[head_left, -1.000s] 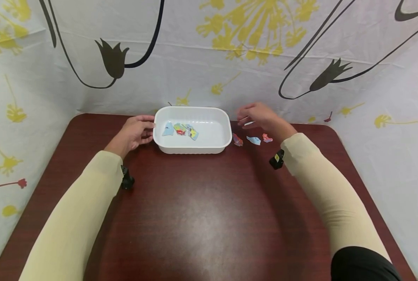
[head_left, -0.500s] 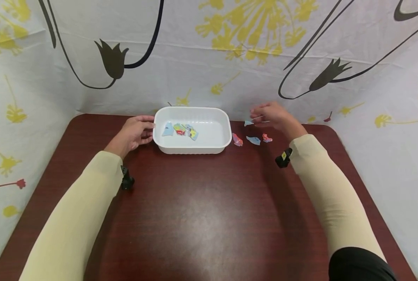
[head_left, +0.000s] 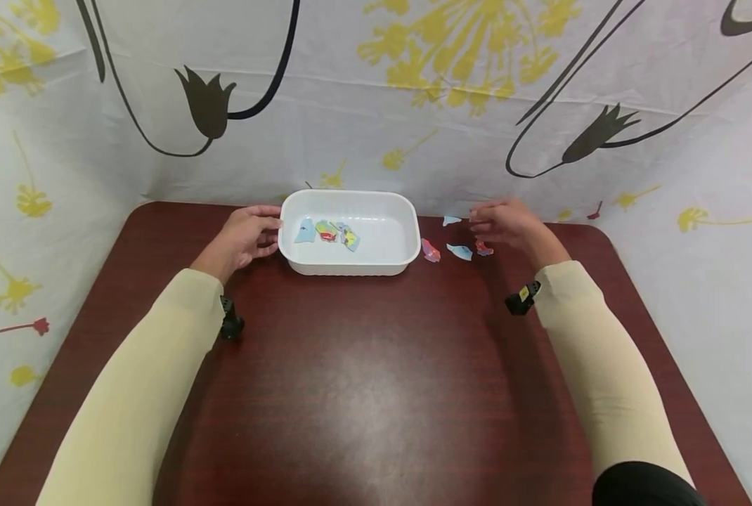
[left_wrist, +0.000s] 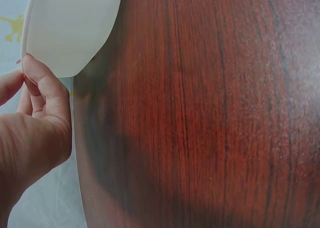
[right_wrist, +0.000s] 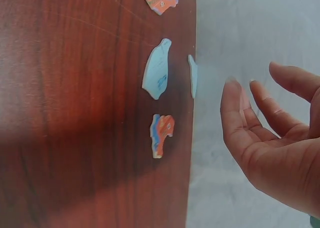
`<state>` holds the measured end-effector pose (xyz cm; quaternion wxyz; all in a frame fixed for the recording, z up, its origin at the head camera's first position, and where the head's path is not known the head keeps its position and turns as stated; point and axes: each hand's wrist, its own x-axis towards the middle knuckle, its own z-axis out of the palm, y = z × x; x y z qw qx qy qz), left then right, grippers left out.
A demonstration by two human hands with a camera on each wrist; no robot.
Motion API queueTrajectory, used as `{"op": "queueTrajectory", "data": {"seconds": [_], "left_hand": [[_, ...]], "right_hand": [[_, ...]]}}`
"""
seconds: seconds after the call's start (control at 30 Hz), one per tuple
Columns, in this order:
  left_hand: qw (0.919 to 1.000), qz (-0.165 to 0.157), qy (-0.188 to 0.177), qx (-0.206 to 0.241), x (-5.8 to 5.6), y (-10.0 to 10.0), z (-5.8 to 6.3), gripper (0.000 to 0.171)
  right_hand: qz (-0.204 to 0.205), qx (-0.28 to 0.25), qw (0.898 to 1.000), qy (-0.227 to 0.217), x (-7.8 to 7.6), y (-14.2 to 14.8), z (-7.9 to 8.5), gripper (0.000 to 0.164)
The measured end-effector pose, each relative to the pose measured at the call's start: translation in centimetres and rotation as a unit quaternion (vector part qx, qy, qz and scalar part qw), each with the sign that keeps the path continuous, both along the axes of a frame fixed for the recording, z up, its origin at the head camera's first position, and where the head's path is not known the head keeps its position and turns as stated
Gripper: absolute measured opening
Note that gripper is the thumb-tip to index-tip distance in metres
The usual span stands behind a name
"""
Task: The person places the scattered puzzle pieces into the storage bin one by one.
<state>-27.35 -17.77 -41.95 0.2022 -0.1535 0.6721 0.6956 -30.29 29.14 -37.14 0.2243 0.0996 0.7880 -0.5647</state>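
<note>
Up around the top centre of the head view, the white tray (head_left: 385, 233) sits close to the far edge of the table (head_left: 370, 365), with the printed cloth (head_left: 325, 133) just behind it. Three flat pieces (head_left: 327, 231) lie side by side in its left half, so the right half of the tray floor is open room.

Left hand (head_left: 244, 235) is pinching the tray's left rim between thumb and fingers; left wrist view shows that nicely. Right hand (head_left: 504, 223) is right of centre, fingers loosely bent and apart, nothing in its grip.

Four more pieces are right of the tray: a red piece (head_left: 431, 251) just beside its lower right corner, a pale blue piece (head_left: 459, 251) next along, then a small red piece (head_left: 484, 248) just below the right hand, and a smaller blue piece (head_left: 452, 220) above them, right up at the far edge, so tight spot there. Biggest open area is below the tray, a wide stretch of wood running to the bottom of the frame between the cream sleeves (head_left: 123, 379).
</note>
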Motion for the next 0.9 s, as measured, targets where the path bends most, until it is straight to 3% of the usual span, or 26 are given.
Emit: {"op": "queueTrajectory", "data": {"seconds": [0.27, 0.67, 0.9], "left_hand": [[1.0000, 0.002, -0.004, 0.001, -0.1, 0.0, 0.0, 0.042], [1.0000, 0.003, -0.004, 0.002, -0.4, -0.1, -0.2, 0.041], [1.0000, 0.007, -0.001, 0.006, -0.4, -0.1, -0.2, 0.041]], "right_hand": [[-0.038, -0.059, 0.998, -0.008, 1.2, 1.1, -1.1, 0.009], [-0.052, -0.119, 0.991, -0.026, 3.2, 2.5, -2.5, 0.011], [-0.085, -0.098, 0.990, -0.053, 3.6, 3.1, -3.2, 0.018]]}}
